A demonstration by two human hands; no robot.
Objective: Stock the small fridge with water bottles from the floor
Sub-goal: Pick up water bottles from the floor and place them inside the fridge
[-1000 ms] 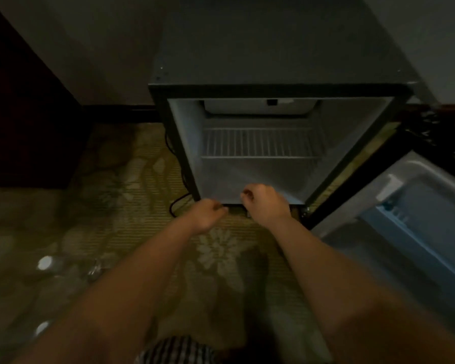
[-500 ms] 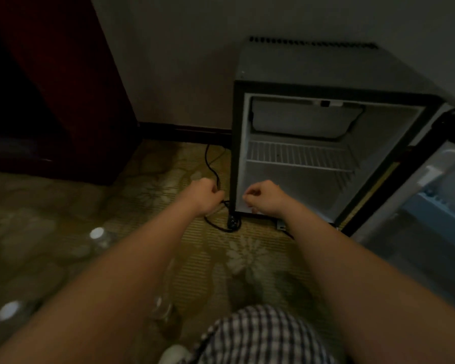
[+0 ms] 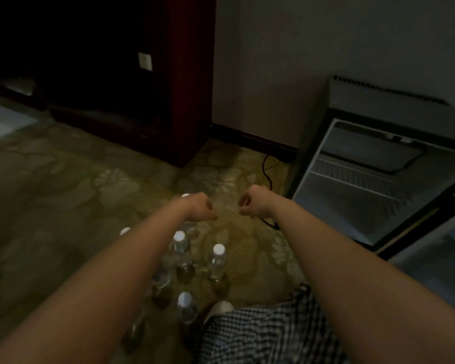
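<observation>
Several clear water bottles with white caps stand on the patterned carpet below my arms; one is in the open and another is beside my left forearm. My left hand hovers above them with fingers curled, holding nothing. My right hand hangs beside it, fingers also curled and empty. The small fridge stands at the right with its door open; its wire shelf and floor hold nothing. My forearm hides parts of some bottles.
A dark wooden cabinet stands at the back left against the wall. A black power cable runs across the carpet left of the fridge. The open fridge door lies at the far right. My checkered-clad knee is at the bottom.
My view has swung left, away from the fridge opening, bringing the bottles on the floor under my arms. Both hands have pulled back from the fridge's front edge and stay curled.
</observation>
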